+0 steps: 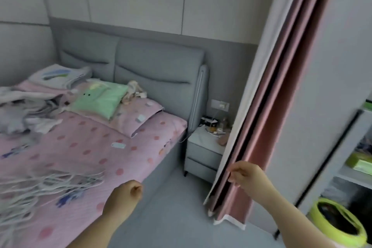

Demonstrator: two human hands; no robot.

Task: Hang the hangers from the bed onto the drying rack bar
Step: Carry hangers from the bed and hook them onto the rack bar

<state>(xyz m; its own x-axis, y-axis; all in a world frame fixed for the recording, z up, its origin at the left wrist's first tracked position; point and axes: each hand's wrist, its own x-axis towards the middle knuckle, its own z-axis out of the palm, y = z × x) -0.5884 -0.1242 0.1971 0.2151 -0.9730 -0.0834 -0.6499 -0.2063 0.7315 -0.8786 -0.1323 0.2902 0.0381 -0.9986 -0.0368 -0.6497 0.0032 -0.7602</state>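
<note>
A heap of white hangers (40,187) lies on the pink dotted bed (112,159) at the lower left, blurred by motion. My left hand (128,192) hovers over the bed's near edge, to the right of the heap, its fingers curled into a fist with nothing in it. My right hand (244,174) is at the pink and white curtain (281,106) and its fingers are curled on the curtain's edge. No drying rack bar is in view.
Crumpled laundry (22,112) and a green pillow (100,98) lie at the head of the bed. A grey nightstand (203,151) stands between bed and curtain. A lime-rimmed bin (340,225) and open shelves (356,163) are at the right. Grey floor (177,207) runs beside the bed.
</note>
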